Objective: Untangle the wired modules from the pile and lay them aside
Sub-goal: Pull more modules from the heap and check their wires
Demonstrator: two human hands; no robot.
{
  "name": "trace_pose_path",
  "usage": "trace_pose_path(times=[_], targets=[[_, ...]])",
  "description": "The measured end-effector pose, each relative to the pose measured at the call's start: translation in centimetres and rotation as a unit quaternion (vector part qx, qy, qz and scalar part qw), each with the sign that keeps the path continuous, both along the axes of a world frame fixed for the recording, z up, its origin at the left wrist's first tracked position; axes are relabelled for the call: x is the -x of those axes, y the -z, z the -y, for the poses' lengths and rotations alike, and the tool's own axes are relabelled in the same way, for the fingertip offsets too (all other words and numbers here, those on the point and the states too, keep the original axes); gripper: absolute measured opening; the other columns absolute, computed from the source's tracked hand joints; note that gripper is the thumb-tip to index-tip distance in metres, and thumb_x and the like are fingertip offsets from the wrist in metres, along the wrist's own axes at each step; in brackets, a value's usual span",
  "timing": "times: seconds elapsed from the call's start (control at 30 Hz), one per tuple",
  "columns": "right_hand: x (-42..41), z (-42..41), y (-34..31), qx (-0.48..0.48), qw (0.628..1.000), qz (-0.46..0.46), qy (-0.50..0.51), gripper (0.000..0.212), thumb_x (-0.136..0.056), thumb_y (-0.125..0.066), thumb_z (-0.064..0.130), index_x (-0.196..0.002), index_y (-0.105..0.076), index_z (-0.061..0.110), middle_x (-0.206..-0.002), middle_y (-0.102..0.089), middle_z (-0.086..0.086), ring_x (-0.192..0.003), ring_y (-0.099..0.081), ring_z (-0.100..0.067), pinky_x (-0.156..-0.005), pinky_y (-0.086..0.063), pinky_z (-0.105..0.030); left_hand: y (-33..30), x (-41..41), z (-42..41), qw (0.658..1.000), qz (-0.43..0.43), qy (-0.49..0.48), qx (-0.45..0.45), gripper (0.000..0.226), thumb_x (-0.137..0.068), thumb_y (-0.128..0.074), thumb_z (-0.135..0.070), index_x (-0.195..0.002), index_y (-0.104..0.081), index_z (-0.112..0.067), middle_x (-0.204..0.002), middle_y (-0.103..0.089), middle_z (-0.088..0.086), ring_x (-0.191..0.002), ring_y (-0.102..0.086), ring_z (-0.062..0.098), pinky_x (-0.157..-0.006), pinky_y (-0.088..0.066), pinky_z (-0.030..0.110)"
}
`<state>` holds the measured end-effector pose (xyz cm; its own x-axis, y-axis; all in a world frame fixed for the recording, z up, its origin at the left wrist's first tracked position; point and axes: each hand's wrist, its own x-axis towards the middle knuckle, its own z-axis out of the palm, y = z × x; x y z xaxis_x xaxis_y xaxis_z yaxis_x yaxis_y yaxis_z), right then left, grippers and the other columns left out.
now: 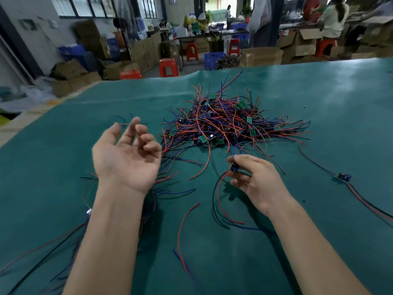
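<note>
Green mat (319,107) covers the table; tangled pile (229,124) of red/blue wired modules sits centre, far side. Left hand (125,158) palm-up, fingers loose, holding nothing, above freed wires (119,186). Right hand (253,179) pinches one small module (234,168), leads trailing on mat. Risk: trailing leads snag neighbouring loose wires, dragging them along when laid aside.

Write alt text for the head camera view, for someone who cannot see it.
A person's right hand pinches a small blue module with red and black wires above a green table mat, while the left hand is raised, palm up, fingers relaxed. Behind them lies a tangled pile of red, blue and black wired modules.
</note>
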<state>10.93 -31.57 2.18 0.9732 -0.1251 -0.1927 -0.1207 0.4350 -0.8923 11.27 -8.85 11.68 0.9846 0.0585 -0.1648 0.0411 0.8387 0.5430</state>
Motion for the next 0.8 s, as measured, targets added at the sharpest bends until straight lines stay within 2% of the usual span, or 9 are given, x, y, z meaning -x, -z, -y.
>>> trace_pose_path(times=[0.1,0.17,0.27,0.33,0.43,0.57,0.63,0.7,0.8], targets=[[0.0,0.4,0.0,-0.022,1.0,0.007,0.002,0.004,-0.09,-0.069,0.01,-0.087,-0.07,0.008,-0.077,-0.071,0.001,-0.062,-0.058,-0.014,-0.05,-0.041,-0.023,-1.7,0.9,1.2,0.998,0.037,-0.042,-0.016,0.034,-0.1,-0.04,-0.035,-0.084,-0.062,-0.014,-0.066,-0.057,0.0,-0.05,-0.047,0.012,-0.046,-0.034,0.018],[0.0,0.4,-0.1,-0.056,0.998,0.006,0.001,0.016,-0.073,-0.077,0.014,-0.083,-0.066,0.01,-0.072,-0.066,0.001,-0.058,-0.052,-0.012,-0.049,-0.036,-0.023,-2.2,1.1,3.4,0.983,0.091,-0.046,-0.155,0.027,-0.099,-0.046,-0.029,-0.081,-0.062,-0.016,-0.063,-0.058,-0.002,-0.051,-0.049,0.012,-0.046,-0.036,0.018],[0.0,0.9,-0.5,-0.116,0.993,0.0,0.018,0.015,-0.067,-0.077,0.02,-0.078,-0.072,0.011,-0.073,-0.064,0.001,-0.054,-0.051,-0.01,-0.044,-0.033,-0.019,-0.6,0.5,7.5,0.873,0.169,-0.005,-0.459,0.017,-0.096,-0.057,-0.015,-0.082,-0.065,-0.017,-0.07,-0.065,0.001,-0.062,-0.057,0.013,-0.055,-0.044,0.022],[-0.1,1.3,-0.6,-0.122,0.992,-0.001,0.031,0.011,-0.073,-0.077,0.023,-0.076,-0.076,0.012,-0.067,-0.06,0.002,-0.05,-0.053,-0.008,-0.04,-0.032,-0.016,2.0,-0.1,9.4,0.817,0.16,0.088,-0.547,0.016,-0.099,-0.058,-0.018,-0.09,-0.067,-0.009,-0.083,-0.068,0.008,-0.076,-0.06,0.018,-0.067,-0.048,0.029],[-0.3,1.2,0.0,0.012,0.997,0.03,0.072,0.017,-0.085,-0.078,0.021,-0.069,-0.077,0.014,-0.059,-0.061,0.003,-0.045,-0.051,-0.006,-0.038,-0.034,-0.017,6.4,-0.6,10.7,0.806,0.133,0.192,-0.543,0.038,-0.101,-0.058,-0.033,-0.098,-0.068,0.004,-0.09,-0.073,0.021,-0.073,-0.065,0.024,-0.071,-0.056,0.037],[-0.5,0.8,1.1,0.197,0.97,0.085,0.118,0.021,-0.086,-0.081,0.02,-0.066,-0.077,0.015,-0.057,-0.061,0.005,-0.044,-0.046,-0.005,-0.043,-0.036,-0.018,9.8,-0.5,11.1,0.837,0.121,0.185,-0.5,0.034,-0.103,-0.055,-0.022,-0.098,-0.065,0.01,-0.068,-0.069,0.011,-0.047,-0.062,0.014,-0.044,-0.051,0.022],[-0.6,0.7,1.4,0.231,0.96,0.102,0.116,0.023,-0.085,-0.082,0.021,-0.064,-0.076,0.016,-0.054,-0.058,0.008,-0.045,-0.045,-0.004,-0.044,-0.037,-0.017,10.6,-0.5,10.5,0.84,0.13,0.172,-0.497,0.03,-0.103,-0.055,-0.022,-0.095,-0.066,0.005,-0.058,-0.064,0.003,-0.04,-0.056,0.012,-0.038,-0.043,0.019],[-0.8,0.5,1.7,0.266,0.951,0.114,0.107,0.022,-0.084,-0.083,0.024,-0.064,-0.076,0.017,-0.051,-0.056,0.007,-0.045,-0.045,-0.006,-0.044,-0.037,-0.019,11.3,-0.3,9.8,0.819,0.152,0.13,-0.537,0.028,-0.102,-0.058,-0.027,-0.084,-0.069,-0.007,-0.053,-0.06,0.001,-0.036,-0.047,0.011,-0.036,-0.034,0.017],[-0.7,0.2,2.0,0.244,0.96,0.115,0.079,0.017,-0.083,-0.084,0.022,-0.068,-0.078,0.015,-0.055,-0.061,0.003,-0.048,-0.052,-0.008,-0.046,-0.042,-0.02,12.2,0.0,9.4,0.807,0.167,0.069,-0.562,0.04,-0.101,-0.059,-0.029,-0.067,-0.059,-0.009,-0.049,-0.053,-0.001,-0.038,-0.04,0.011,-0.039,-0.03,0.02]])
